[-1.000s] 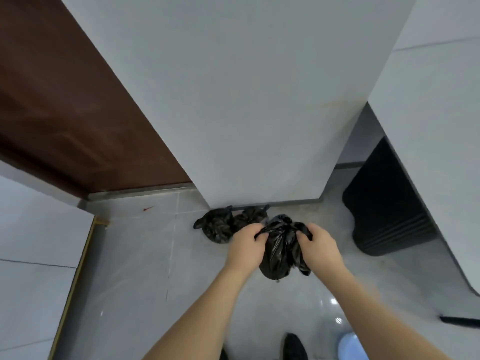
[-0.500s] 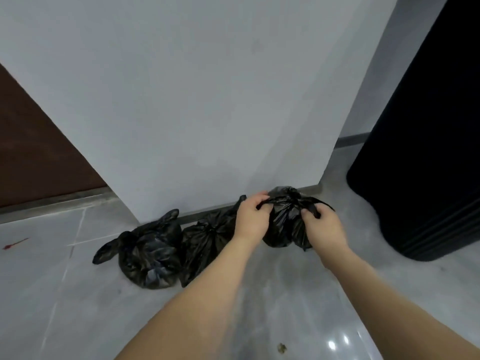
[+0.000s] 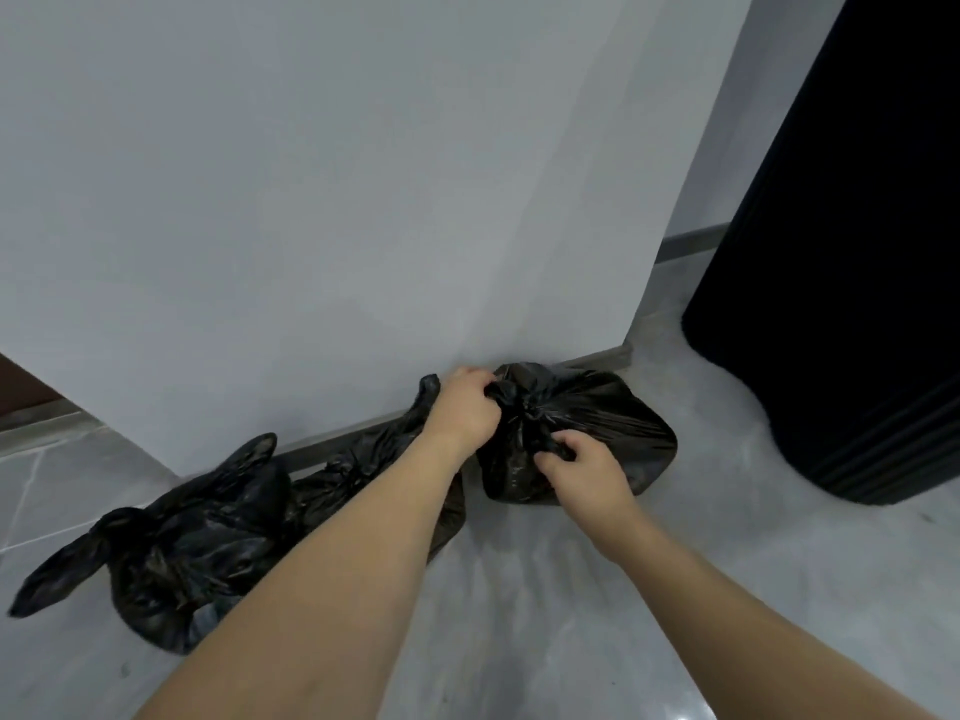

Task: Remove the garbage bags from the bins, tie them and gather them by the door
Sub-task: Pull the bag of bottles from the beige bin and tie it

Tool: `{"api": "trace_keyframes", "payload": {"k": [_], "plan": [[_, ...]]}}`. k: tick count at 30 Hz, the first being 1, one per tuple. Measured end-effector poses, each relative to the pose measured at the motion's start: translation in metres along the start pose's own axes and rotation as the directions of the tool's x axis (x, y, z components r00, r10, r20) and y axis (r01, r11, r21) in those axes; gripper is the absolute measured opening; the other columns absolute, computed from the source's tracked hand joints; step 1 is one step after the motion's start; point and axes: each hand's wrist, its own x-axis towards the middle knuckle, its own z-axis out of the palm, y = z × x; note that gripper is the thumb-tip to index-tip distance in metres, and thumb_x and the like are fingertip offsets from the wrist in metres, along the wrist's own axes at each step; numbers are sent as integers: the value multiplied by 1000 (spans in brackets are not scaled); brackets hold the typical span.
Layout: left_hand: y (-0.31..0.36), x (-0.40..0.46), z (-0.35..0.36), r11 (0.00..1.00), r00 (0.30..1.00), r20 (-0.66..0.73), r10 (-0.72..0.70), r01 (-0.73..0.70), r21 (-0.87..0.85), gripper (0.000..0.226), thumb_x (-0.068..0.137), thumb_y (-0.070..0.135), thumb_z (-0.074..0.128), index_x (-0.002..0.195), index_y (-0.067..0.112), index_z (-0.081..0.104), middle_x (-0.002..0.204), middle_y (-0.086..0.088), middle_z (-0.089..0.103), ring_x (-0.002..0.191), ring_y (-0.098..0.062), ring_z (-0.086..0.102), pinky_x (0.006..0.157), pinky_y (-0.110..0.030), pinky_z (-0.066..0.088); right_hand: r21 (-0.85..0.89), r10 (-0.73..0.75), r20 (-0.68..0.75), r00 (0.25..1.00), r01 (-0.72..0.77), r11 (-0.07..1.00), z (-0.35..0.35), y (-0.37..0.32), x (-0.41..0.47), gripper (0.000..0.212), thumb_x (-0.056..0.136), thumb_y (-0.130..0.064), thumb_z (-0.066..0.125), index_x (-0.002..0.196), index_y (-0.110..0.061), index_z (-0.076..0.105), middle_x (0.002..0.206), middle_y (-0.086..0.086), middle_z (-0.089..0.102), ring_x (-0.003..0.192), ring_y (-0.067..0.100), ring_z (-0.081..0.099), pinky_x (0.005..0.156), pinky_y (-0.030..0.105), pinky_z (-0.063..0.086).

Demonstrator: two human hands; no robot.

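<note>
A tied black garbage bag [image 3: 618,433] lies on the grey floor against the foot of the white wall. My left hand [image 3: 467,407] grips its upper knot ear, and my right hand [image 3: 582,467] pinches the lower ear at the knot. Two more tied black bags lie to the left along the wall: a middle bag [image 3: 358,470], partly hidden behind my left forearm, and a left bag [image 3: 197,543] with long ears sticking out.
A large black ribbed object [image 3: 852,283] stands at the right on the floor. The white wall [image 3: 322,200] ends in a corner just right of the bags. A brown door edge [image 3: 21,387] shows at far left. Grey tiled floor [image 3: 519,589] lies below.
The bag went from hanging between my hands down to the floor beside the other two bags. The view moved closer and lower to the wall. Both hands keep hold of the ears.
</note>
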Motion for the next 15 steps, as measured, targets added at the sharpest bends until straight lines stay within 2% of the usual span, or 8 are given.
{"api": "trace_keyframes", "payload": {"k": [2,4,6,9,13,15], "plan": [[-4,3,-2,948,997,54,62,-75,308,33,86,5,48,115,6,63,124,-15,52,119,-33,48,105,-36,39,-27,36,8,999,-36,999,8,9,4,22,89,-22,59,110,-17,64,101,-1,66,90,16,60,76,29,45],[-4,2,-5,872,993,95,74,-110,477,31,87,6,48,115,7,62,122,-16,54,117,-34,51,100,-39,43,-49,57,3,998,-57,997,16,16,7,28,90,-21,58,117,-16,61,105,0,64,94,17,60,78,27,43],[-5,0,-6,804,992,119,42,-104,586,30,89,4,46,115,7,62,121,-15,57,113,-34,55,94,-40,46,-86,53,-1,999,-53,995,24,22,9,32,88,-21,58,120,-15,61,111,3,66,99,21,61,81,28,45],[-8,-5,-6,675,996,86,-7,-59,736,30,90,0,45,113,7,64,119,-13,61,112,-32,57,87,-39,49,-125,33,14,999,-31,992,35,25,9,36,86,-20,57,121,-16,61,112,7,66,99,25,62,77,26,43],[-7,-11,-6,445,997,52,-50,-24,895,29,93,5,45,115,11,63,119,-10,63,114,-33,52,89,-37,45,-175,-18,41,999,25,984,43,20,10,38,86,-18,56,123,-16,59,112,7,65,99,25,62,82,31,46],[-5,-13,-7,386,997,52,-59,-25,922,29,93,8,46,116,13,62,120,-9,63,113,-32,54,90,-36,43,-193,-29,36,999,35,981,43,19,10,38,85,-18,56,123,-17,60,113,5,64,100,23,61,86,32,47]]}}
